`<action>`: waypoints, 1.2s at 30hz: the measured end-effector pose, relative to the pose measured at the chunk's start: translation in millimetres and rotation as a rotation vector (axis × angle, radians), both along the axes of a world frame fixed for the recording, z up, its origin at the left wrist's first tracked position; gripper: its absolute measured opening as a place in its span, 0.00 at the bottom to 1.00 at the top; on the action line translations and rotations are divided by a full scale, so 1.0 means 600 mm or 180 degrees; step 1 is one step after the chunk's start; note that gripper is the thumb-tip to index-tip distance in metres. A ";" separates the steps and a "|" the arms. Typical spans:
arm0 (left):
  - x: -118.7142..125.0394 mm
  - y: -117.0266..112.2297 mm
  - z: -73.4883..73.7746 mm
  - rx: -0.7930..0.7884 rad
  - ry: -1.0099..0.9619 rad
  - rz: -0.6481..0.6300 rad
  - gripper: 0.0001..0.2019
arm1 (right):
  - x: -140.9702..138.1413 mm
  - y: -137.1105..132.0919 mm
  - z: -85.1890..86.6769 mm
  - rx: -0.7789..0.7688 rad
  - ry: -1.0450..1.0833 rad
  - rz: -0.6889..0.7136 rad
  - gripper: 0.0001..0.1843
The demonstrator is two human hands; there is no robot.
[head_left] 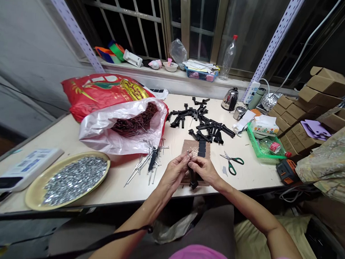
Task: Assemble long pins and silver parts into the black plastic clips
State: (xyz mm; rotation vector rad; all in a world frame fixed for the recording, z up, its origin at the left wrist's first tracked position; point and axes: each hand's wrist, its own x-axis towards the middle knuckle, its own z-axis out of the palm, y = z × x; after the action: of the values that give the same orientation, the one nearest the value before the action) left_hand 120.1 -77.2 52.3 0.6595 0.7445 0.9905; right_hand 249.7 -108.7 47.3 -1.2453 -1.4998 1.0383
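My left hand [175, 173] is closed in a pinch on a small metal piece [188, 154] held just above the table's front edge. My right hand [205, 169] is closed on a black plastic part [193, 181] that hangs down between both hands. The two hands touch over a brown board [191, 148] with a dark strip [202, 148] on it. A loose heap of black plastic parts [203, 125] lies behind the board. Several metal pins [148, 162] lie to the left of my hands.
Green-handled scissors [231, 161] lie right of the board. A yellow tray of small metal bits [71, 179], a plastic bag of dark parts [127, 124], a red bag [100, 91], a green basket [261, 146], a kettle [230, 98] and cardboard boxes [312, 96] surround the table.
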 end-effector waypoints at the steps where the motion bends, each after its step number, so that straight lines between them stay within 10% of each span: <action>1: 0.006 0.003 0.000 -0.0039 -0.0009 0.0055 0.19 | -0.001 0.002 -0.001 -0.0250 0.0251 0.0015 0.21; 5: 0.021 0.009 -0.008 -0.0015 0.0217 0.0130 0.19 | 0.031 0.016 0.005 -0.0864 0.0494 -0.0101 0.21; 12: 0.021 0.010 -0.047 0.0467 0.1270 -0.0144 0.22 | 0.144 0.058 -0.013 0.0508 -0.1981 -0.0879 0.08; 20: 0.008 0.012 -0.094 0.2064 0.2443 0.0001 0.12 | 0.175 0.109 -0.046 0.0589 -0.3094 -0.0357 0.06; 30: 0.005 0.005 -0.105 0.2306 0.2760 0.0147 0.12 | 0.200 0.165 -0.057 0.1152 -0.3572 0.0092 0.12; 36: 0.004 0.002 -0.102 0.2066 0.2826 0.0247 0.13 | 0.160 0.058 -0.062 0.2043 -0.2966 0.1424 0.16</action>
State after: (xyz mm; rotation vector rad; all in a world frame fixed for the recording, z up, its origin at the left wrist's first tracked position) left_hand 122.6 -76.3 -8.9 1.7068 1.2280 0.9987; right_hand 345.7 -74.0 9.9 -0.9505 -2.6378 0.1016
